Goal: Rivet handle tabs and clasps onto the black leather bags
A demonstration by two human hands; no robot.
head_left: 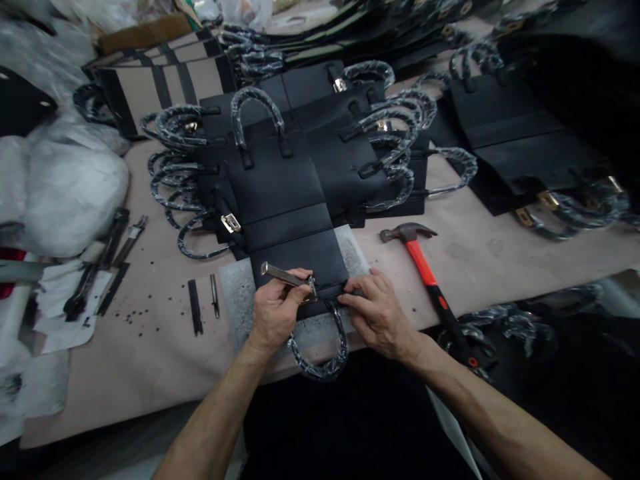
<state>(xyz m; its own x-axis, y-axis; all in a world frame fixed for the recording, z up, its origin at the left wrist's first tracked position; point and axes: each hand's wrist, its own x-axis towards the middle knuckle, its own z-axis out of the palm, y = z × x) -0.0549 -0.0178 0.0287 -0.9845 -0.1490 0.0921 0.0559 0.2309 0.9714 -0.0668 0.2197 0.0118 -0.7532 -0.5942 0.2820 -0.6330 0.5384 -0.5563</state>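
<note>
A flat black leather bag panel [287, 207] with plastic-wrapped handles lies lengthwise on a grey pad [235, 293] at the table's near edge. My left hand [274, 310] is closed around a gold-coloured metal clasp piece [285, 275] at the panel's near end. My right hand [380, 313] presses down on the near edge of the panel, fingers pinched on its strap tab beside the clasp. The near handle [325, 360] hangs over the table edge between my wrists.
A hammer [425, 267] with a red and black grip lies just right of my right hand. Small black strips and tools [195, 307] lie to the left on the table [150, 347]. Stacks of similar black panels [515, 133] fill the back and right. White plastic bags [60, 187] sit at the left.
</note>
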